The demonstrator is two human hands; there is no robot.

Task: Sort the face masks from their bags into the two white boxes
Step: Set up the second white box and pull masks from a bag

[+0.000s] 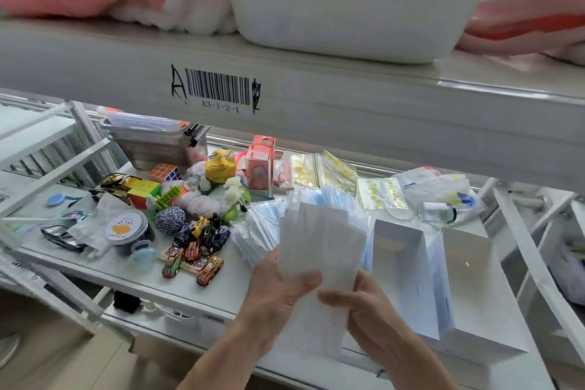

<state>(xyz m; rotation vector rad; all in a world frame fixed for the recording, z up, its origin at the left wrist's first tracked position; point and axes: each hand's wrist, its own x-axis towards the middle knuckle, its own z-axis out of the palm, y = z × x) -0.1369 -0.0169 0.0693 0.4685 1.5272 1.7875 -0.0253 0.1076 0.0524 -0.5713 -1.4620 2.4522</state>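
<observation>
The fingers of the left hand and right hand are clamping the lower end of a stack of white face masks, holding it in the air just beside the nearest white box. Squaring its edges first is probably helping it drop flat into that box. The blue face masks are lying beyond the stack, away from the box.

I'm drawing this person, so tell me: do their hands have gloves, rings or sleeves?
No gloves: the left hand and the right hand are bare. No rings or watch show, and the forearms are bare too, no sleeves in view.
</observation>
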